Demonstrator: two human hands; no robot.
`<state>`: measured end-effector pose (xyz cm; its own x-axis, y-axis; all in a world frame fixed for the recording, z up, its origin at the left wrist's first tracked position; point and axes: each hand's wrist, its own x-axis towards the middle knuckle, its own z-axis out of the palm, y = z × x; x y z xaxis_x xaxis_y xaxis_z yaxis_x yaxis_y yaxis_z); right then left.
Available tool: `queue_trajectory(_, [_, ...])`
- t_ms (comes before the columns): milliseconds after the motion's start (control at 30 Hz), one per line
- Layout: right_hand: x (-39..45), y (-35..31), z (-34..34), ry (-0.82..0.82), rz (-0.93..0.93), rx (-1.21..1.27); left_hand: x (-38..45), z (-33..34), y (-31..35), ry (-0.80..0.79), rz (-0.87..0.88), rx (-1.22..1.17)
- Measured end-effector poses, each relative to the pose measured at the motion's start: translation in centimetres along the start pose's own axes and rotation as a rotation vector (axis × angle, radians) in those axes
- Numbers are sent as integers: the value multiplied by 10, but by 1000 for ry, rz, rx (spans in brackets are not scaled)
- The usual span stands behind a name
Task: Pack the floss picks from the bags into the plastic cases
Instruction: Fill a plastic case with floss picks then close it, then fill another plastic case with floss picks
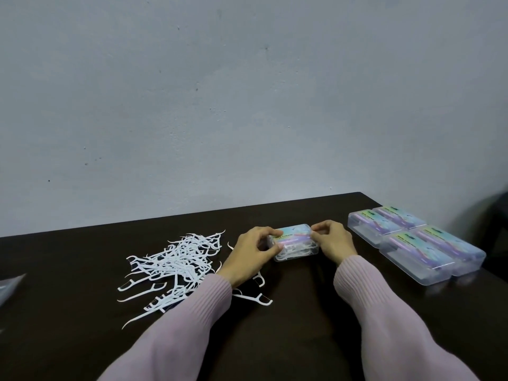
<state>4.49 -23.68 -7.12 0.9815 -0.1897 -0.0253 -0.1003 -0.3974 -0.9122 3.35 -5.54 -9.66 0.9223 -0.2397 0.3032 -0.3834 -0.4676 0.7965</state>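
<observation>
1. Left hand and right hand grip the filled plastic case between them.
2. A protruding pick may jam the lid.
3. Left sleeve may sweep loose floss picks beneath it.

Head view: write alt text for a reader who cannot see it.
Two hands, left and right, grip a clear plastic case of floss picks on a dark table. Loose white floss picks lie scattered at left; four more cases sit grouped at right.
</observation>
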Motion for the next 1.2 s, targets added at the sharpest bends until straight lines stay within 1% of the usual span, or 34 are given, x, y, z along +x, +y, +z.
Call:
queue_trajectory(167, [-4,-1,3,22,-47,-94,1,-3,3,-12,23,187])
queue_trajectory(267, [-9,-2,8,-41,-129,-186,2,-2,3,6,18,229])
queue_trajectory(333, [-15,-4,13,-87,-206,-341,2,-4,4,11,-7,259])
queue_trajectory(400, [-22,-7,21,-65,-333,-608,5,-12,7,27,-13,281])
queue_trajectory(467, [-26,-8,30,-23,-451,-769,8,-29,10,64,-7,260])
queue_trajectory(600, [-23,-11,52,-5,-525,-830,12,-68,13,140,-45,191])
queue_trajectory(700, [-12,-18,70,-61,-504,-902,11,-91,11,153,-80,162])
queue_trajectory(833, [14,-30,89,-105,-478,-937,9,-118,2,207,-92,191])
queue_trajectory(1100, [65,-45,113,-138,-497,-986,7,-153,-18,309,-140,161])
queue_trajectory(1200, [75,-49,119,-142,-492,-991,7,-155,-23,319,-161,141])
